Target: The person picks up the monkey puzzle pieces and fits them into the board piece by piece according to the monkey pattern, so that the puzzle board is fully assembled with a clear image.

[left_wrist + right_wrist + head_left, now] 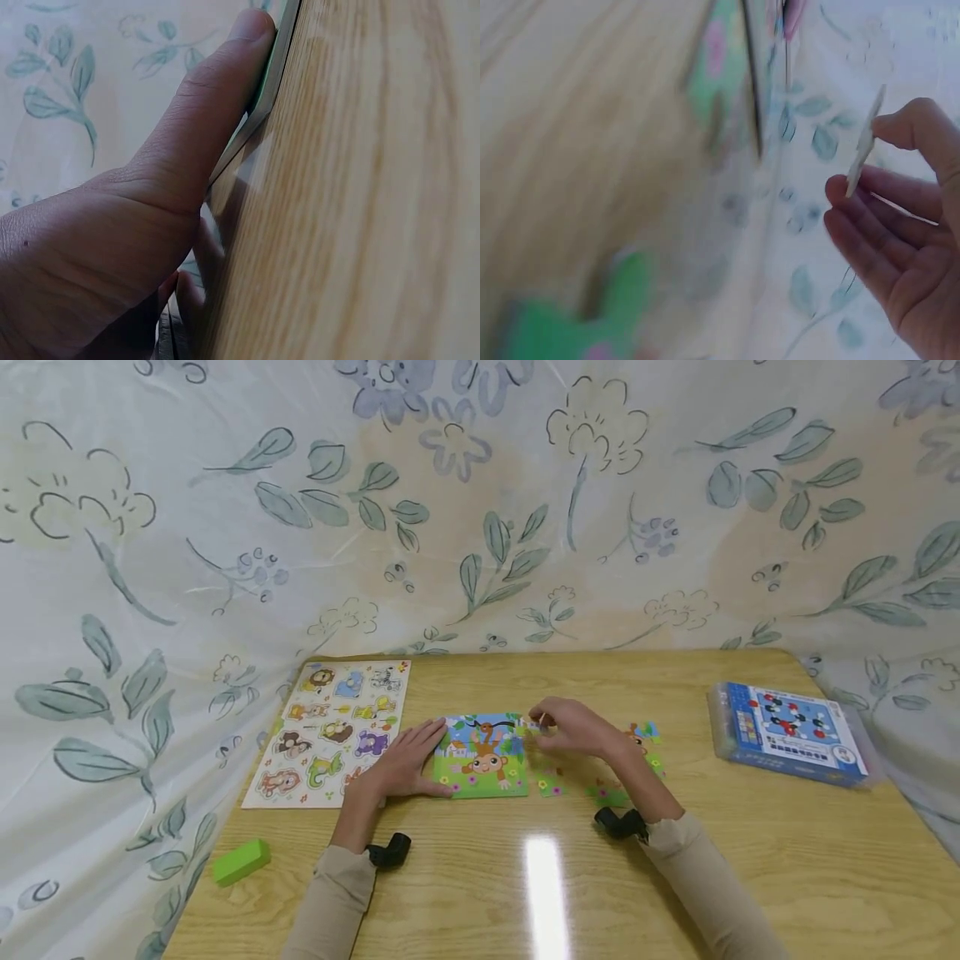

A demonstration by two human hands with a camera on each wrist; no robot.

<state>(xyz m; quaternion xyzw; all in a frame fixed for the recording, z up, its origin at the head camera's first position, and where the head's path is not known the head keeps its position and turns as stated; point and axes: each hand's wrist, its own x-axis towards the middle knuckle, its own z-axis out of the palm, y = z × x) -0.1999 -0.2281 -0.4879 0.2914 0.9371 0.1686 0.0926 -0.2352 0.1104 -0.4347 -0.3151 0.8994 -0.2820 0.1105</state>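
Note:
A monkey jigsaw puzzle (pixel 483 783) lies on the table in the head view, with a monkey hanging upside down on a green and blue ground. My left hand (pixel 405 764) rests along its left side. In the left wrist view the left thumb (pixel 202 105) lies straight against the edge of the puzzle board. Just beyond the board's right side, my right hand (pixel 573 728) pinches a thin puzzle piece (pixel 865 146), seen edge-on in the right wrist view. Loose puzzle pieces (pixel 551 783) lie right of the board, some partly hidden under the right forearm.
An animal peg board (pixel 330 797) lies at the left. A green block (pixel 241 862) sits near the front left edge. On the right stands a boxed molecule set (pixel 787 735). A floral curtain (pixel 480 527) hangs behind the wooden table (pixel 465 893).

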